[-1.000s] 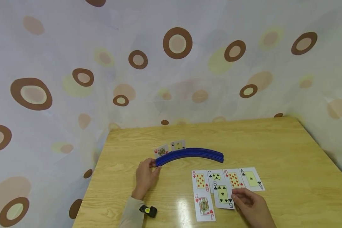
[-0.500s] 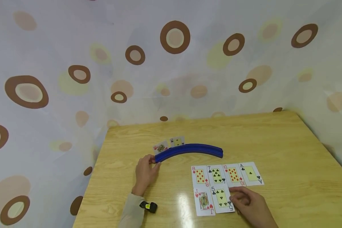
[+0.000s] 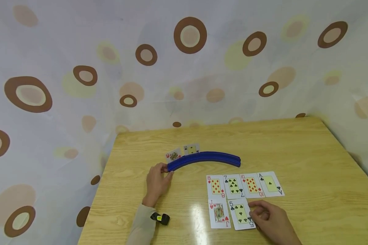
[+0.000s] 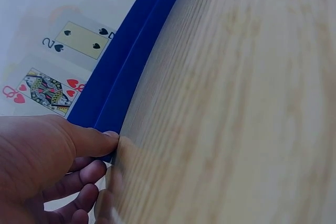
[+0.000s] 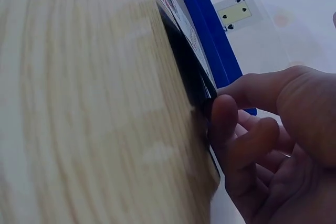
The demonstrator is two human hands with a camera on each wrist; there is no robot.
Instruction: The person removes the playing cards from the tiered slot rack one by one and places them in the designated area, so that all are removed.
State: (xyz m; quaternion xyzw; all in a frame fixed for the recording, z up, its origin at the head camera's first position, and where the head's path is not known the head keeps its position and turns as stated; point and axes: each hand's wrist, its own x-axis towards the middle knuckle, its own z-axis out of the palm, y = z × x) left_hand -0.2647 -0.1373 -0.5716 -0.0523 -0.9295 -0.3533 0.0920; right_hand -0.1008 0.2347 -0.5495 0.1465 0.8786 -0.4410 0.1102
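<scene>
A curved blue card rack (image 3: 205,159) stands on the wooden table (image 3: 309,153). Behind its left part stand a queen of hearts (image 3: 173,156) and a two of spades (image 3: 191,149). My left hand (image 3: 165,170) grips the rack's left end, the thumb (image 4: 84,139) on the blue edge (image 4: 131,72). In front lie an eight of diamonds (image 3: 215,186), seven of clubs (image 3: 233,185), ten of diamonds (image 3: 252,185) and ace of clubs (image 3: 270,183). Nearer me lie a jack of hearts (image 3: 219,213) and a five of clubs (image 3: 240,214). My right hand (image 3: 254,213) pinches the five's right edge with curled fingers (image 5: 226,114).
A curtain with brown rings (image 3: 190,35) hangs close behind and to both sides of the table. A small black and yellow device (image 3: 160,218) sits on my left sleeve. Bare wood shows to the right of the cards and behind the rack.
My right hand has slid the five of clubs toward me, off the seven of clubs, into the near row beside the jack. The left hand has stayed on the rack's end.
</scene>
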